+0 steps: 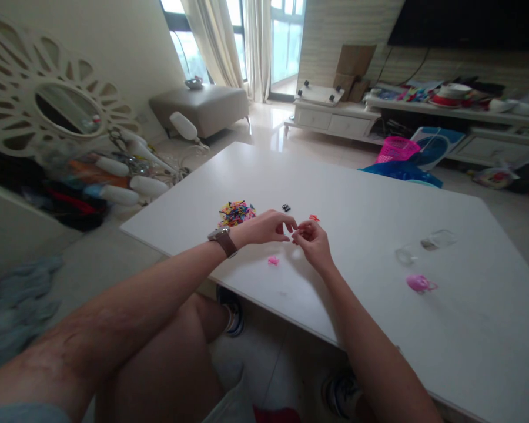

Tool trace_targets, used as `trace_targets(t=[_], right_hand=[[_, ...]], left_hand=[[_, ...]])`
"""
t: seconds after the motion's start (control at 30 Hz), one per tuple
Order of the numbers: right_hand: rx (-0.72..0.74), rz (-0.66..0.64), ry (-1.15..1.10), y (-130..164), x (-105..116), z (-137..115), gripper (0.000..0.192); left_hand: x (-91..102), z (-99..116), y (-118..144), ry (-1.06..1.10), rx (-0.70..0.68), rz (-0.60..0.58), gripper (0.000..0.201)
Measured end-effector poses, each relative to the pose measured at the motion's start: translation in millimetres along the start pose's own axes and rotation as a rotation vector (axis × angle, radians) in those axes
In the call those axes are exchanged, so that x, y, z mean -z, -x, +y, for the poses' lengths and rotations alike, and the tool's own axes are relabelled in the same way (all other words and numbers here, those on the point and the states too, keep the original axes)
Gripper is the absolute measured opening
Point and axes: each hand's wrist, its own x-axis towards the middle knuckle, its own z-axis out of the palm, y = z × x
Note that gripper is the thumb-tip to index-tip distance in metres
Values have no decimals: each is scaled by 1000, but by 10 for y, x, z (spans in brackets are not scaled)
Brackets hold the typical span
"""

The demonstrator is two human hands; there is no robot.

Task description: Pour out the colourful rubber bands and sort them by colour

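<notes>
1. White tabletop [379, 200] fills the head view, and my two hands meet above its near edge, fingertips nearly touching.
2. My left hand [264, 228], a brown watch [223, 241] on its wrist, has thumb and forefinger pressed together in a pinch; what sits between them is too small to make out.
3. My right hand [312, 242] curls its fingers [303, 228] inward toward the left, pinching as well, with a bit of red showing just past the fingertips; I cannot tell whether that red piece [314, 218] is held or lies on the tabletop behind.
4. The pile of small coloured bands [237, 212] lies just beyond my left hand, apart from it, with a little black piece [286, 207] near it.
5. A small pink piece [273, 259] lies on the tabletop below my hands, untouched.
6. Well to the right lie a larger pink thing [418, 284] and two clear plastic pieces [425, 247].
7. By my judgement I am working a tiny piece between both pinches, a fine two-handed fitting step.
8. The next move seems to call for keeping both grips tight and close, since so small a piece could slip and vanish among the others.
</notes>
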Motion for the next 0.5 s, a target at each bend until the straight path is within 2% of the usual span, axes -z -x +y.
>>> trace_targets(t=[0.1, 0.5], right_hand=[[-9, -10, -14, 0, -1, 7, 28], [-8, -14, -12, -1, 3, 10, 28]], left_hand=[[-12, -10, 8, 29, -9, -17, 25], [-11, -7, -11, -22, 1, -21, 10]])
